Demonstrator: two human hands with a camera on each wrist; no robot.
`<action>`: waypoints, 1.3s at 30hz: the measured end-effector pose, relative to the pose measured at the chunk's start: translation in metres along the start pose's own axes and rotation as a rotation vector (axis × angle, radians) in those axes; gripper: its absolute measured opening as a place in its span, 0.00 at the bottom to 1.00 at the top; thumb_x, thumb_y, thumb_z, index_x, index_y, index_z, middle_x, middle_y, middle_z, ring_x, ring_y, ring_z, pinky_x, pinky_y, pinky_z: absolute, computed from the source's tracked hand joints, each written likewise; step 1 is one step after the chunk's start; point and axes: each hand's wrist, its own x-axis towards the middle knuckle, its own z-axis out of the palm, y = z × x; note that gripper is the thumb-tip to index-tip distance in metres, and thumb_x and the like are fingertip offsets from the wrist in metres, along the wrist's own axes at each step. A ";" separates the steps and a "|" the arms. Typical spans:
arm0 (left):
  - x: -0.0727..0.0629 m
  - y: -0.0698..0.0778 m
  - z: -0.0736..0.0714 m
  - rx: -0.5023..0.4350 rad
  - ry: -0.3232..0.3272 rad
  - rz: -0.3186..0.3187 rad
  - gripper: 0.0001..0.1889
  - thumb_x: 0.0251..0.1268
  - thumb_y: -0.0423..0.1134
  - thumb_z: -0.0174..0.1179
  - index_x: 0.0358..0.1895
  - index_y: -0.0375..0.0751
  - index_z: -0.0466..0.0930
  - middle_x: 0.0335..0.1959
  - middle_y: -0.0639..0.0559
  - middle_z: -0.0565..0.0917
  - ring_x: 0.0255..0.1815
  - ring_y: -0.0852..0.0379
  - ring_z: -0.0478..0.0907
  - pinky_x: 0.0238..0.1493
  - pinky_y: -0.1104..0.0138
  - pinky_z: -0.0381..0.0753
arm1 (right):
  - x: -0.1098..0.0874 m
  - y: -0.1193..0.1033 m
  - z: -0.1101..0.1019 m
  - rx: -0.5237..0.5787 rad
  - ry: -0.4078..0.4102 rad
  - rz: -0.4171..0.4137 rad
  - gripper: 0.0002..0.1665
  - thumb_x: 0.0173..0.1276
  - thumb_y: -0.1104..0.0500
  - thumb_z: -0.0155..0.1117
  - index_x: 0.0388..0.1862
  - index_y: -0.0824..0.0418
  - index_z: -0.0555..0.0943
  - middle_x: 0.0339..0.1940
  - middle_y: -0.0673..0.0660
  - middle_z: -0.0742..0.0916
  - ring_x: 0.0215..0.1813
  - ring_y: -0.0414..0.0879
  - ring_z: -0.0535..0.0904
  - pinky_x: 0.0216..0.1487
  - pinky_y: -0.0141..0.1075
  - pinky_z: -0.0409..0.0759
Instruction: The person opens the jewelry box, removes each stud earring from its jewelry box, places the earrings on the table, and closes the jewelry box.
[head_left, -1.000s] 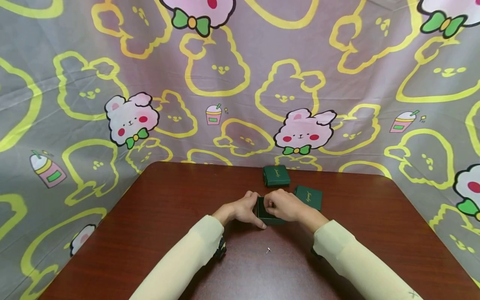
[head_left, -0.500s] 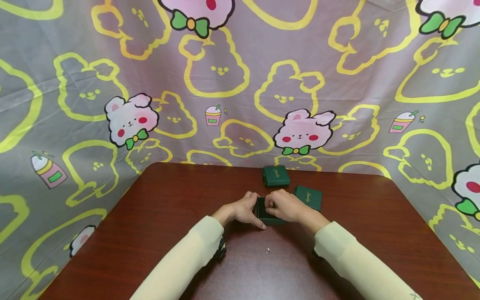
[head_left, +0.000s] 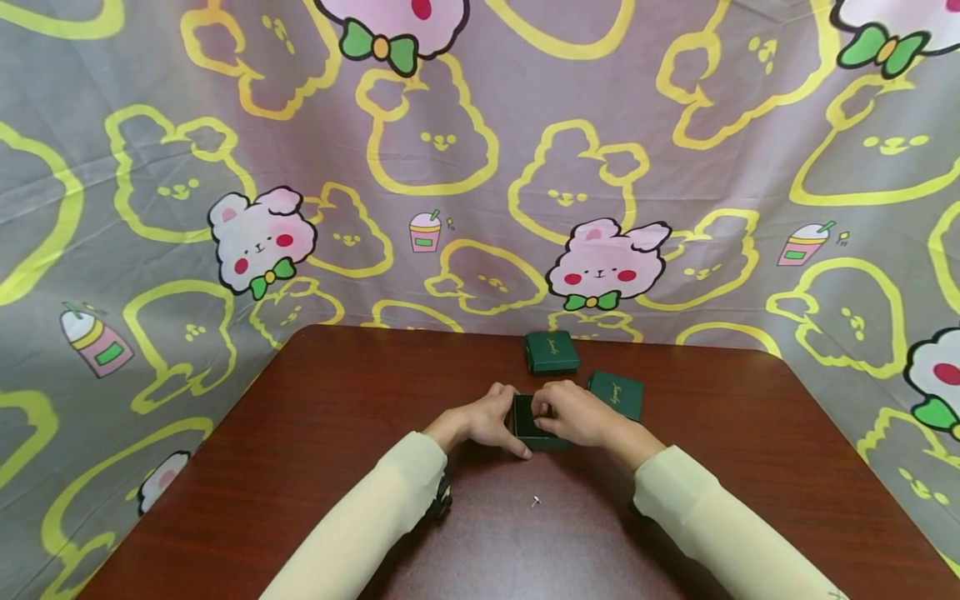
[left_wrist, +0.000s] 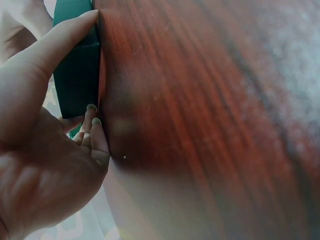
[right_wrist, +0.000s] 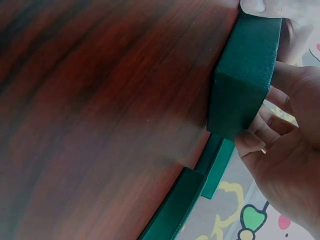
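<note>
An open dark green box (head_left: 546,442) stands on the table between both hands. My left hand (head_left: 489,418) holds it from the left, thumb along the near wall and fingers behind it; the left wrist view shows the thumb (left_wrist: 70,37) against the green side. Over the right part of the box my right hand (head_left: 576,413) reaches in with curled fingers. Its index fingertip and thumb tip are down inside, so anything between them is hidden. In the right wrist view one of its fingers (right_wrist: 248,141) touches the box's outer corner (right_wrist: 235,110).
A small shiny stud-like piece (head_left: 536,502) lies on the brown table (head_left: 360,392), nearer me than the box. Behind stand a green box (head_left: 552,352) and, to its right, a flat green lid or box (head_left: 618,395), both with gold lettering. A patterned cloth (head_left: 480,208) encloses the table.
My right hand has shifted very slightly to the right inside the box, fingers still curled. The left hand and the box have stayed in place.
</note>
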 end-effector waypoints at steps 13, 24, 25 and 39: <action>0.001 0.000 0.000 0.007 0.003 0.011 0.39 0.49 0.47 0.82 0.59 0.38 0.67 0.51 0.48 0.65 0.51 0.55 0.68 0.59 0.61 0.70 | -0.005 -0.003 -0.002 -0.033 0.029 0.004 0.05 0.66 0.62 0.74 0.35 0.57 0.83 0.33 0.50 0.81 0.34 0.44 0.76 0.36 0.35 0.74; 0.000 -0.001 0.000 -0.003 0.003 0.007 0.39 0.49 0.46 0.82 0.59 0.38 0.67 0.52 0.47 0.65 0.50 0.55 0.68 0.59 0.61 0.69 | -0.005 -0.003 0.001 -0.062 0.050 0.009 0.04 0.67 0.61 0.73 0.35 0.57 0.85 0.32 0.48 0.81 0.35 0.42 0.76 0.36 0.35 0.75; 0.000 -0.001 0.000 -0.005 0.003 0.007 0.39 0.49 0.46 0.82 0.59 0.38 0.67 0.52 0.47 0.65 0.50 0.55 0.68 0.59 0.61 0.69 | -0.005 -0.004 0.002 -0.069 0.054 0.011 0.04 0.67 0.61 0.73 0.34 0.57 0.85 0.32 0.47 0.81 0.34 0.41 0.75 0.36 0.35 0.75; -0.001 -0.002 0.001 -0.010 0.005 0.003 0.39 0.49 0.47 0.82 0.59 0.38 0.66 0.52 0.47 0.65 0.50 0.54 0.68 0.59 0.61 0.69 | -0.005 -0.006 0.007 -0.097 0.083 0.044 0.04 0.66 0.61 0.74 0.32 0.56 0.86 0.29 0.45 0.82 0.31 0.37 0.75 0.32 0.33 0.75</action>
